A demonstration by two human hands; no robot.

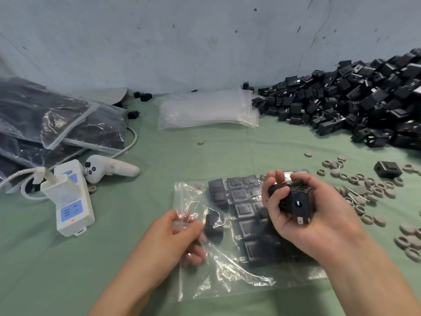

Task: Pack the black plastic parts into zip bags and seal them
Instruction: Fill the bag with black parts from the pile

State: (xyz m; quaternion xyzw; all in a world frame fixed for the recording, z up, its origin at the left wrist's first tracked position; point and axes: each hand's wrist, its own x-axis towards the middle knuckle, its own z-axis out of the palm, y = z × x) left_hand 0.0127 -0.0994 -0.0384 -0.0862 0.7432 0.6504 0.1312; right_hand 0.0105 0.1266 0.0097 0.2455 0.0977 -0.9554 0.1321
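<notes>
Table (pixel 136 258), covered in green, fills the lower view. On it at 2 o'clock lies a heap of black plastic parts (pixel 364 106), banked against the pale wall and running off the right edge. At 9 to 10 o'clock filled zip bags (pixel 68 124) lie stacked and overlapping, dark with parts.

Toward 6 o'clock an open zip bag (pixel 227 277) lies flat and crumpled on the table, its mouth toward 9 o'clock. Inside it, rows of parts (pixel 246 208) sit side by side, filling the half toward 3 o'clock. At 12 o'clock a stack of empty zip bags (pixel 205 110) rests just beside the heap.

Over the open zip bag's 2 o'clock corner the right hand (pixel 307 224) is raised, palm up, with fingers and thumb curled round a cluster of black parts (pixel 296 201). At the bag's 9 o'clock edge the left hand (pixel 173 238) grips the plastic at the mouth, its fingertips showing blurred through the film. One loose black part (pixel 213 226) inside the bag is just beside them; whether they touch it I cannot tell.

At 8 to 9 o'clock a white power strip (pixel 73 201) lies with a plug in it, and a white controller (pixel 109 169) rests just beyond. Grey rings (pixel 369 190) are scattered at 3 o'clock, with a lone part (pixel 388 169) among them.
</notes>
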